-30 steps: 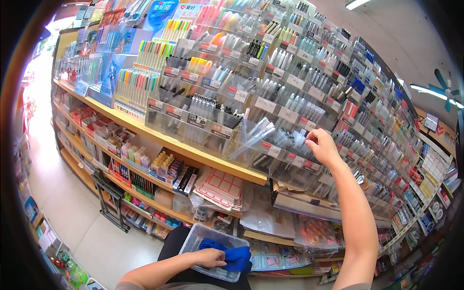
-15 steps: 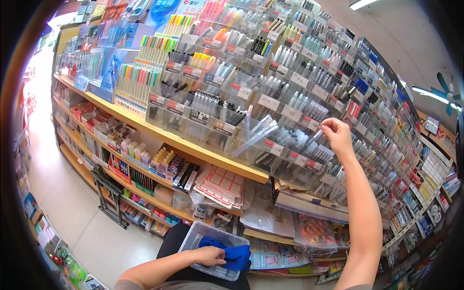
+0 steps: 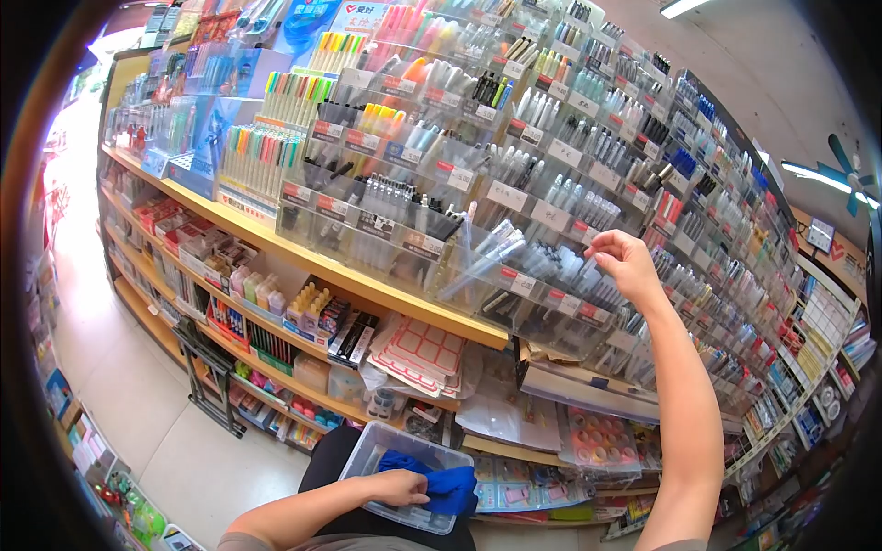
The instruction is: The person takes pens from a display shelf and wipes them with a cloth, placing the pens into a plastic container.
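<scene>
Right grip (image 3: 627,264) looks pressed together, contents unclear, near pens (image 3: 571,264); sign (image 3: 364,18) reads “爱好”.

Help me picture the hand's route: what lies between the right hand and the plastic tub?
In the head view, clear pen compartments, then plastic packaging lower down, lie between the right hand and the tub.

Red-framed sheets (image 3: 424,351) are stacked below a wooden ledge (image 3: 367,284), and a fan (image 3: 837,152) is seen near a lit tube (image 3: 808,173).
</scene>
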A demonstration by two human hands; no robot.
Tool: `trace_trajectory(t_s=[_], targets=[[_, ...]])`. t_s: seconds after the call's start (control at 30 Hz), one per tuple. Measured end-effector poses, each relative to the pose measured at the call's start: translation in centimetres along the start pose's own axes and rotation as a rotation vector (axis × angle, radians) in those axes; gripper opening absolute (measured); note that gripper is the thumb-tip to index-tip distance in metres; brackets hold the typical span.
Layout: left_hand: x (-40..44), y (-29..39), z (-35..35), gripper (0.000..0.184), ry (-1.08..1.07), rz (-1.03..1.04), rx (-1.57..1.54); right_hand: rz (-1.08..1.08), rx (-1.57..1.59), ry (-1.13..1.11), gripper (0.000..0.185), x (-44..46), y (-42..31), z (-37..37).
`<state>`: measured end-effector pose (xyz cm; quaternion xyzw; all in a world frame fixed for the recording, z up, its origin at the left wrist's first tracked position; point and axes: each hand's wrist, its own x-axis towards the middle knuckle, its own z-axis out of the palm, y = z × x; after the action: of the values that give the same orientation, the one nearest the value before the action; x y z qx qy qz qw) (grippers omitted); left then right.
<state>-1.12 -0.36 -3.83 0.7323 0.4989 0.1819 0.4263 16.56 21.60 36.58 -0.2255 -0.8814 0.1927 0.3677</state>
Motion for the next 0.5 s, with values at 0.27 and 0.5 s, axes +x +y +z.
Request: trace_trajectory(t_s=[0.27,0.5], targets=[[-0.08,0.03,-0.11,0.032,0.01,0.022,-0.009,0.012,-0.022,0.093,0.015,-0.05,-0.05,0.61],[0.09,-0.08,0.0,0.031,0.006,0.023,0.032,0.016,-0.02,0.051,0.016,-0.12,0.92,0.91]])
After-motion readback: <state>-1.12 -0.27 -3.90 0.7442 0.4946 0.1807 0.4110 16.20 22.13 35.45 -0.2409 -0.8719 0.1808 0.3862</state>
